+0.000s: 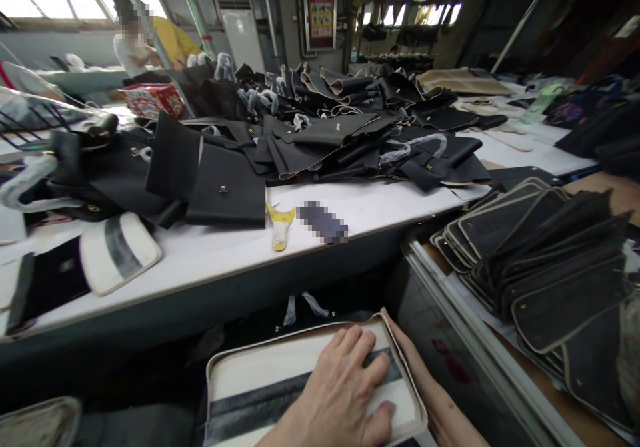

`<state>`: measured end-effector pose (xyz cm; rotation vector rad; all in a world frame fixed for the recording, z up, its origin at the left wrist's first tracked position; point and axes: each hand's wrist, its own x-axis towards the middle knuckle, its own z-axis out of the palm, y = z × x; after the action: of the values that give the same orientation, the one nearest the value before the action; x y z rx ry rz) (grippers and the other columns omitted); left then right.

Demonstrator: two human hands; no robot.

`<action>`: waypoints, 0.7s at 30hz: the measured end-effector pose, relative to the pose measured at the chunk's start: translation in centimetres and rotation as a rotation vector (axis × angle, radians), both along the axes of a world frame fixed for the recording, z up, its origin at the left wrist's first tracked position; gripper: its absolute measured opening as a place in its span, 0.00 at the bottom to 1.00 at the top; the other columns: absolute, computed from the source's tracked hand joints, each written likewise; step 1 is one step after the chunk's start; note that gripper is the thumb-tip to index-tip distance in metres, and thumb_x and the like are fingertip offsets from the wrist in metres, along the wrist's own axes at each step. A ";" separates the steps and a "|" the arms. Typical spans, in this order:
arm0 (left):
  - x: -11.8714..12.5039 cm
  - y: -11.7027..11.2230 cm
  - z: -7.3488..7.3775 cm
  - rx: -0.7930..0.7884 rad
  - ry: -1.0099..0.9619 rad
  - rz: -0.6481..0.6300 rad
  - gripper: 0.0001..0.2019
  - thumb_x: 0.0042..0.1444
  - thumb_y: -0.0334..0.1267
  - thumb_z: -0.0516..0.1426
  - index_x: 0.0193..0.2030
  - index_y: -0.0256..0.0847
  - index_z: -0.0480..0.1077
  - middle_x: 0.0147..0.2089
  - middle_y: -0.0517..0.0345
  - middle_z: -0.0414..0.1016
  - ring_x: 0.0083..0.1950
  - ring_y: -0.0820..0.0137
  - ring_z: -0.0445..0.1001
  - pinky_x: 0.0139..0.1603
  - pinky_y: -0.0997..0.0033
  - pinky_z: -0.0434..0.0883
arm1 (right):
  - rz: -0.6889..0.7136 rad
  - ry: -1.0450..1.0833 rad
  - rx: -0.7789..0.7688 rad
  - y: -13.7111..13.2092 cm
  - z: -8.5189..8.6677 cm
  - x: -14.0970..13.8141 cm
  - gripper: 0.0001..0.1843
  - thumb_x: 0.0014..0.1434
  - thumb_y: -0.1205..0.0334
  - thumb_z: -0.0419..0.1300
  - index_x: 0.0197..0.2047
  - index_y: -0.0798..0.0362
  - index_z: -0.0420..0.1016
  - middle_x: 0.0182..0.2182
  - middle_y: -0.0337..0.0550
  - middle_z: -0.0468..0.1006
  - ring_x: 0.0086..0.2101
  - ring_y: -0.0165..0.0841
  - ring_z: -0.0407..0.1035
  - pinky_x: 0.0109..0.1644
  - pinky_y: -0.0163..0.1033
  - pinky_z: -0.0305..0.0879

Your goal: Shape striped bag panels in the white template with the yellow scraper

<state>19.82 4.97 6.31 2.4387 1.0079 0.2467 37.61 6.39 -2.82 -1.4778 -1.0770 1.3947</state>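
A white pad [260, 374] with a dark stripe and a piped rim lies low in front of me, below the table's edge. My left hand [340, 397] rests flat on it, fingers stretched out across the stripe. My right hand [417, 374] runs along the pad's right rim and holds it from the side, with most of its fingers hidden under the pad.
A long white table [210, 254] carries a heap of black leather pieces [320, 127], a second striped pad [120, 250], a yellow-handled tool [280, 227] and a red box [153, 98]. Stacked dark panels [545, 260] lie on a bench at right. A person [160, 40] sits far back.
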 end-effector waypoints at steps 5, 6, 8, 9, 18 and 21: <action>-0.2 -0.3 0.2 0.029 -0.010 0.015 0.17 0.55 0.50 0.61 0.47 0.45 0.66 0.57 0.53 0.64 0.59 0.57 0.61 0.64 0.56 0.60 | 0.241 -0.094 0.030 0.5 4.2 0.8 0.28 0.62 0.43 0.57 0.59 0.50 0.71 0.51 0.44 0.77 0.51 0.42 0.71 0.58 0.44 0.63; -0.3 -0.4 0.2 0.036 -0.015 0.016 0.18 0.54 0.50 0.61 0.47 0.44 0.66 0.57 0.53 0.64 0.59 0.57 0.61 0.64 0.57 0.60 | 0.285 -0.176 0.065 0.8 4.9 0.9 0.27 0.61 0.46 0.59 0.59 0.50 0.72 0.51 0.44 0.77 0.51 0.42 0.71 0.58 0.44 0.63; -0.3 -0.5 0.2 0.041 -0.023 0.022 0.19 0.53 0.50 0.62 0.48 0.45 0.67 0.57 0.53 0.64 0.59 0.57 0.61 0.64 0.57 0.60 | 0.353 -0.333 0.138 1.6 6.0 0.9 0.21 0.61 0.51 0.59 0.55 0.51 0.75 0.49 0.44 0.79 0.49 0.41 0.72 0.56 0.44 0.65; -0.4 -0.6 0.1 0.043 -0.025 0.027 0.19 0.53 0.49 0.62 0.48 0.45 0.67 0.56 0.53 0.65 0.59 0.58 0.61 0.64 0.57 0.60 | 0.386 -0.402 0.189 2.1 6.4 0.9 0.19 0.62 0.54 0.58 0.53 0.51 0.77 0.47 0.44 0.80 0.47 0.40 0.73 0.55 0.43 0.66; -0.4 -0.6 0.1 0.058 -0.011 0.039 0.18 0.52 0.50 0.63 0.44 0.44 0.67 0.52 0.55 0.66 0.56 0.59 0.63 0.60 0.57 0.64 | 0.676 -0.568 0.479 4.3 6.9 1.6 0.18 0.60 0.65 0.56 0.52 0.50 0.79 0.45 0.45 0.81 0.44 0.38 0.75 0.49 0.40 0.69; -0.3 -0.6 0.3 0.062 0.004 0.035 0.17 0.53 0.50 0.62 0.44 0.44 0.67 0.50 0.54 0.66 0.55 0.58 0.63 0.59 0.57 0.65 | 0.582 -0.531 0.465 4.7 6.5 1.2 0.14 0.59 0.63 0.56 0.43 0.50 0.82 0.34 0.43 0.82 0.35 0.37 0.75 0.41 0.38 0.68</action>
<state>19.50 4.36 6.56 2.4788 1.0606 0.2896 38.80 11.05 3.64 -1.2533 -2.1344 1.0037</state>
